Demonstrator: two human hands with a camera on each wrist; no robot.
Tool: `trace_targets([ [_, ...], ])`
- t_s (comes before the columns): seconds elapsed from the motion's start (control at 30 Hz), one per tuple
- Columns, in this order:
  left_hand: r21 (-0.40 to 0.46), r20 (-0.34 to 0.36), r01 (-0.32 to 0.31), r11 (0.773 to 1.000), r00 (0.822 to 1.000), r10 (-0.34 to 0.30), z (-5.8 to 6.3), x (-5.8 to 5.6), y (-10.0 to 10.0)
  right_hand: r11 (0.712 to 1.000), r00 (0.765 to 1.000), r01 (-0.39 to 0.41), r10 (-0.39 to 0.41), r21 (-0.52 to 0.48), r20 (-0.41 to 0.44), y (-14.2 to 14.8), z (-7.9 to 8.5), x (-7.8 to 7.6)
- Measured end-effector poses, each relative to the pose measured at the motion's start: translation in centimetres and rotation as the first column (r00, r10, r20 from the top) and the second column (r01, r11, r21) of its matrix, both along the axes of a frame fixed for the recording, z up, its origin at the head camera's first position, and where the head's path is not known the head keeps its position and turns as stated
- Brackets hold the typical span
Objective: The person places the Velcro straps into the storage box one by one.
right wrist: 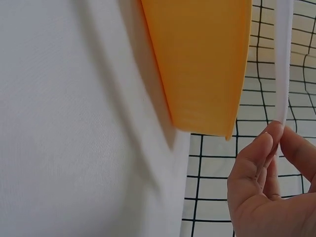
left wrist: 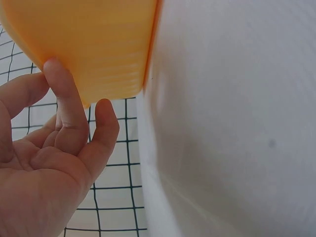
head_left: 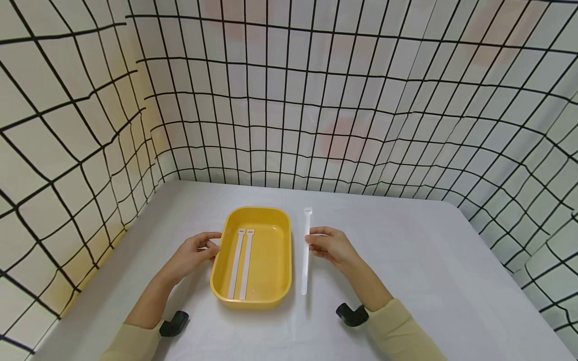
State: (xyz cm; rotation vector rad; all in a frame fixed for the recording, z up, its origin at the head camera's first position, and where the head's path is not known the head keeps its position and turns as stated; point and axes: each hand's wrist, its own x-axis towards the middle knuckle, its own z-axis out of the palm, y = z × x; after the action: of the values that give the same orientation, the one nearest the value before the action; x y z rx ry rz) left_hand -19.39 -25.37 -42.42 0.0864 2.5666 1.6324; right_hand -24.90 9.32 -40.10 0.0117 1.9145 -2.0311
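A yellow tray (head_left: 273, 260) stands on the white table. In it, two white hook-and-loop cable straps (head_left: 235, 263) with wide slotted heads lie side by side along the left half. My left hand (head_left: 195, 253) is at the tray's left rim; the left wrist view shows thumb and a finger (left wrist: 61, 84) meeting on that edge. My right hand (head_left: 331, 245) pinches a third white cable strap (head_left: 306, 271) near its middle, just right of the tray. Head end away from me, this strap hangs above the table, as the right wrist view of the strap (right wrist: 283, 59) shows.
White tablecloth (head_left: 406, 260) spreads around the tray. A black wire grid (head_left: 289, 100) encloses the back and both sides. Black wrist-worn devices (head_left: 174, 324) sit at both sleeve cuffs.
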Motion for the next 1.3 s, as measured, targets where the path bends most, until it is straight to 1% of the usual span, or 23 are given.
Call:
trace_targets([
  [0.2, 0.000, -0.005, 0.005, 1.000, 1.000, -0.005, -0.1, -0.1, -0.1, 0.999, 1.000, -0.004, 0.004, -0.036, 0.009, -0.3, 0.0, 0.0],
  [0.4, -0.003, -0.002, 0.002, 1.000, 1.000, -0.002, 0.0, 0.0, 0.0, 0.999, 1.000, -0.013, 0.013, -0.035, 0.005, -0.8, 0.0, 0.0],
  [0.63, -0.001, -0.001, 0.004, 1.000, 1.000, -0.004, -0.1, 0.0, 0.0, 1.000, 0.999, 0.010, -0.009, -0.029, 0.032, -1.6, 0.3, 0.0],
  [0.77, 0.002, -0.003, 0.007, 1.000, 1.000, -0.007, 0.0, 0.0, 0.0, 1.000, 0.999, 0.008, -0.008, -0.024, 0.034, -1.9, 0.2, 0.0],
  [1.17, 0.002, -0.002, 0.006, 1.000, 1.000, -0.006, 0.1, 0.1, -0.1, 0.999, 0.999, 0.001, 0.001, -0.052, 0.045, -2.8, 0.2, -0.1],
  [1.3, 0.001, -0.011, 0.008, 1.000, 1.000, -0.008, 0.1, 0.1, -0.1, 0.999, 0.999, -0.003, 0.006, -0.053, 0.050, -3.1, 0.3, -0.2],
])
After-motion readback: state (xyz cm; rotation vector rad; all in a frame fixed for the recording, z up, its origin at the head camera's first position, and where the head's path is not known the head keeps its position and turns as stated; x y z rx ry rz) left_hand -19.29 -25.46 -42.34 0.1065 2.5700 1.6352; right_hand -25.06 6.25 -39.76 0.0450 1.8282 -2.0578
